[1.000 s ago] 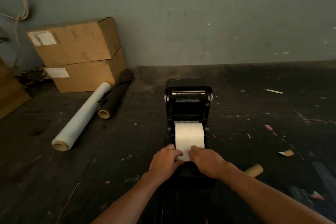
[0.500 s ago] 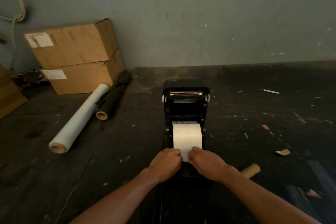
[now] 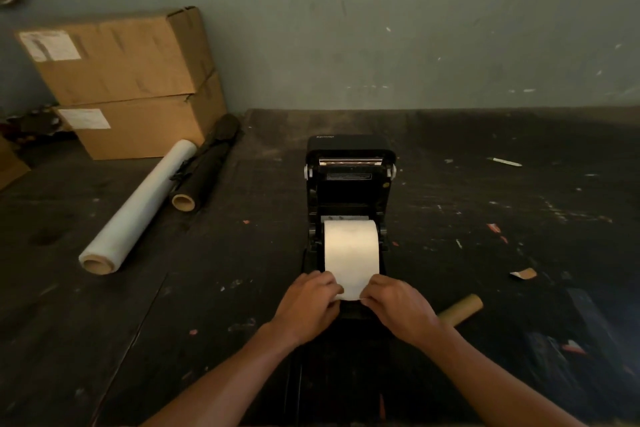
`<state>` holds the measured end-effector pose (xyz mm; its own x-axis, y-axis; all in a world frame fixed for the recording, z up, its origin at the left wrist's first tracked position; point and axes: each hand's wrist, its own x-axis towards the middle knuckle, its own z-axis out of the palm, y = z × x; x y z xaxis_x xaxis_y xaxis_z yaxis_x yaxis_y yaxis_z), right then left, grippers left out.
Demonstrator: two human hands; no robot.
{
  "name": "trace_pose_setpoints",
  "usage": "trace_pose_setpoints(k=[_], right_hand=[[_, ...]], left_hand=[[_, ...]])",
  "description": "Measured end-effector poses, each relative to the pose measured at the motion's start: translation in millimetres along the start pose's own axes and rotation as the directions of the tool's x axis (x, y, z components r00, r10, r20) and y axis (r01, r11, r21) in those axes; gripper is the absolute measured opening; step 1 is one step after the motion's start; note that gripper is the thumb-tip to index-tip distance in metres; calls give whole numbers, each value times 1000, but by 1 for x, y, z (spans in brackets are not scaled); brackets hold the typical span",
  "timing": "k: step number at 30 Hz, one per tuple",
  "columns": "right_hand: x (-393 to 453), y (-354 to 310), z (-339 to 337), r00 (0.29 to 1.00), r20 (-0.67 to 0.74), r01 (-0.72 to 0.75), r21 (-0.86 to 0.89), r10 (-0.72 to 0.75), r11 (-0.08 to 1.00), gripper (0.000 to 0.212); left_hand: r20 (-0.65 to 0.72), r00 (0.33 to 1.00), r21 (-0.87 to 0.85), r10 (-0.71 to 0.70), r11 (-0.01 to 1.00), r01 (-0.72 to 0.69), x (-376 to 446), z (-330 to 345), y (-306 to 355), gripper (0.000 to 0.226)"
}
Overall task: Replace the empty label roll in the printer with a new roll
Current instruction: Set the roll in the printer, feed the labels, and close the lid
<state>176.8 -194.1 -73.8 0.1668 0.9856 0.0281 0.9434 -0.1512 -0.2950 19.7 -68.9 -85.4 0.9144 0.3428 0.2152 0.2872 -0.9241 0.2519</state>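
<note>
Both hands are pinching the loose end of the new label roll [image 3: 350,250], left hand [image 3: 309,305] on one corner and right hand [image 3: 398,309] on the other, fingers closed on the paper. The roll sits inside the black printer [image 3: 349,191], lid flipped up, on the dark table [image 3: 207,288]. Just right of the right wrist lies the empty cardboard core [image 3: 462,309], I think, lighting's pretty dim.

Both hands cover the printer [image 3: 349,191] front, so the label roll [image 3: 350,250] end is hidden; cardboard tube [image 3: 462,309] partly behind the right wrist, probably the old core.
</note>
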Motion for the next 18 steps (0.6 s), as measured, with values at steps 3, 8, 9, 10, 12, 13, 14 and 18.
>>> trace_pose_setpoints(k=[3,8,9,10,12,13,14,18], right_hand=[[-6,-2,1,1000,-1,16,30,-16,999,22],[-18,-3,3,999,-31,24,90,-21,996,19],[-21,-4,4,999,-39,25,104,-21,994,18],[-25,-5,5,999,-47,22,118,-17,993,18],[-32,-8,7,998,-63,12,145,-3,989,18],[-36,-9,9,997,-72,10,159,2,987,18],[-40,-10,10,997,-81,9,175,5,985,17],[-55,-14,14,994,-107,3,215,21,977,15]], left_hand=[[-27,999,13,-20,1000,20,-7,3,4,26],[-102,995,-36,-22,999,19,-18,8,12,24],[-100,995,-44,-23,999,19,-22,9,14,24],[-103,994,-47,-21,999,16,-25,9,17,24],[-105,994,-39,-13,999,9,-32,8,22,25],[-106,994,-33,-9,999,6,-37,7,24,25],[-110,994,-29,-8,1000,5,-41,6,27,25],[-114,993,8,-18,1000,19,-55,1,42,22]])
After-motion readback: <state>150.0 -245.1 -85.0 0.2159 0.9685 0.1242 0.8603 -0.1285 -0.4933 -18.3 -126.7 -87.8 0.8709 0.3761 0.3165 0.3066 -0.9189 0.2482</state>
